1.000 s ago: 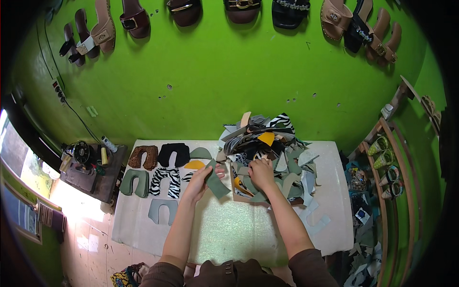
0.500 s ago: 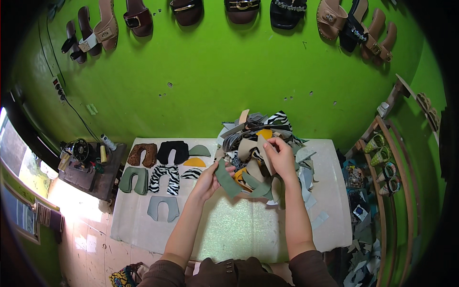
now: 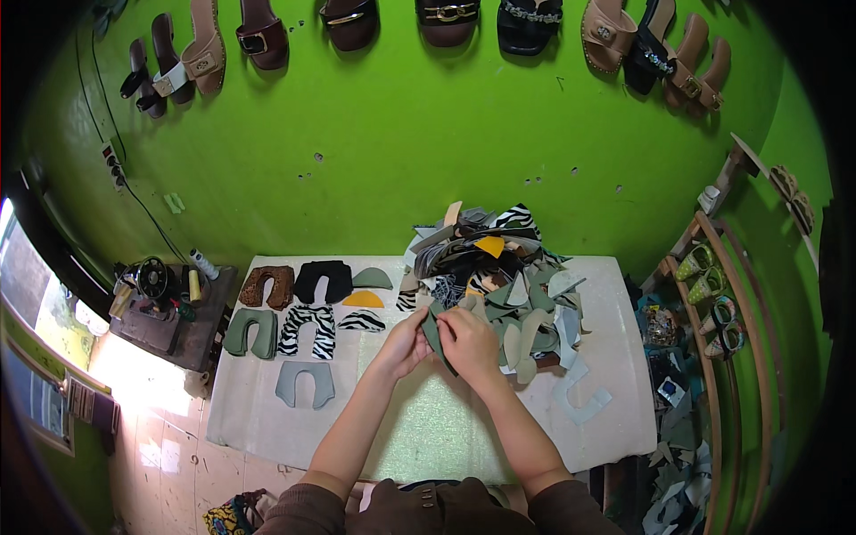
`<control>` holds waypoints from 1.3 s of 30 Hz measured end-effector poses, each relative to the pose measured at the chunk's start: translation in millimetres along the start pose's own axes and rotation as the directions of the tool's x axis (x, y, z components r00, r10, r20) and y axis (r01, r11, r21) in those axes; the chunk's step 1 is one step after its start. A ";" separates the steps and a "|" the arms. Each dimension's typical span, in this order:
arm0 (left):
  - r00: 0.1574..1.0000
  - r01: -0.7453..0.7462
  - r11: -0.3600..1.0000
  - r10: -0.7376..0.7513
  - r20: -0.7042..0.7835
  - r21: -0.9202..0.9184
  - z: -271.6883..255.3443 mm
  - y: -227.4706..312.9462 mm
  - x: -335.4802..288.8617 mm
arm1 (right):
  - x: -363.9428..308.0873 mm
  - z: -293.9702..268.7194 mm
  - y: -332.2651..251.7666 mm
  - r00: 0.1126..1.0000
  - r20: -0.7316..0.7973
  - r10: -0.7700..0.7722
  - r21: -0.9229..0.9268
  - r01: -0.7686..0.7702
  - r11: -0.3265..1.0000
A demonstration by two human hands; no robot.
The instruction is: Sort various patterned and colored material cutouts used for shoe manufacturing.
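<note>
Over the table's middle, a dark green material piece [image 3: 432,333] is pinched between my hands. My left hand [image 3: 404,348] grips its left side, while my right hand [image 3: 469,341] holds it from the right with bent fingers. Just beyond them rises a heap of mixed scraps [image 3: 477,254] in zebra print, grey, beige, green and yellow. Left of my hands lie sorted cut pieces: U-shapes in brown print [image 3: 254,283], black [image 3: 325,267], green [image 3: 239,333], zebra print [image 3: 306,314] and grey [image 3: 290,387]. Half-rounds in green [image 3: 371,278], yellow [image 3: 364,300] and zebra print [image 3: 362,320] sit beside them.
A sewing machine [image 3: 152,303] stands left of the white-covered table [image 3: 241,428]. Pale scraps [image 3: 581,398] lie on the table's right. Farther right are a wooden shoe rack [image 3: 713,267] and a mound of offcuts [image 3: 682,481]. Sandals [image 3: 448,22] hang on the green wall.
My right hand has come down and left to meet my left hand on the green piece. The beige and other scraps it was among now lie on the heap's right side.
</note>
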State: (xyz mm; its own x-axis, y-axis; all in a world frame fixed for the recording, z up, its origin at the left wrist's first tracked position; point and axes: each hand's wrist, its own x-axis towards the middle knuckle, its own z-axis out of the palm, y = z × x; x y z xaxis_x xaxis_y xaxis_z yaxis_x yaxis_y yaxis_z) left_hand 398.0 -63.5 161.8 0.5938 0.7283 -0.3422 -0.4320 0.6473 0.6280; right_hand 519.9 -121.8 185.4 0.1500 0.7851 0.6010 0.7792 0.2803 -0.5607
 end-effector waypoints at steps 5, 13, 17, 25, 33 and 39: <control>0.998 0.012 1.000 -0.012 0.063 0.002 -0.3 -1.9 -6.1 | -16.3 2.3 -7.0 0.994 0.083 -0.068 -0.043 0.071 0.997; 0.987 -0.161 0.684 0.116 0.112 0.712 6.9 11.1 -21.9 | -20.6 -16.3 11.0 0.983 0.176 -0.060 0.192 0.026 0.981; 0.975 -0.196 0.237 -0.061 0.216 0.951 17.6 33.5 -34.2 | -13.6 -20.8 22.3 0.963 0.248 -0.100 0.203 0.050 0.978; 0.959 -0.283 0.020 0.015 0.282 0.959 32.4 41.5 -49.1 | -15.6 -16.2 27.5 0.904 0.428 -0.011 0.201 -0.084 0.976; 0.952 -0.293 0.204 0.156 0.264 0.934 31.4 45.4 -56.2 | -6.7 -40.0 16.2 0.772 0.610 0.179 0.362 -0.472 0.804; 0.895 -0.329 0.000 0.321 0.312 0.944 34.4 38.2 -55.2 | -24.1 -17.3 23.9 0.995 0.079 0.052 0.282 -0.073 0.957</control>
State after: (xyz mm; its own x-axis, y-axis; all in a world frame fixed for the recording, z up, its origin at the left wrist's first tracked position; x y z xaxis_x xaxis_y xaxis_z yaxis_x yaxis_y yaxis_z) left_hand 372.1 -86.7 228.6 0.6042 0.7888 0.1130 0.4458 -0.4521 0.7725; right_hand 545.5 -143.5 167.3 0.1419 0.8400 0.5237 0.5627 0.3669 -0.7408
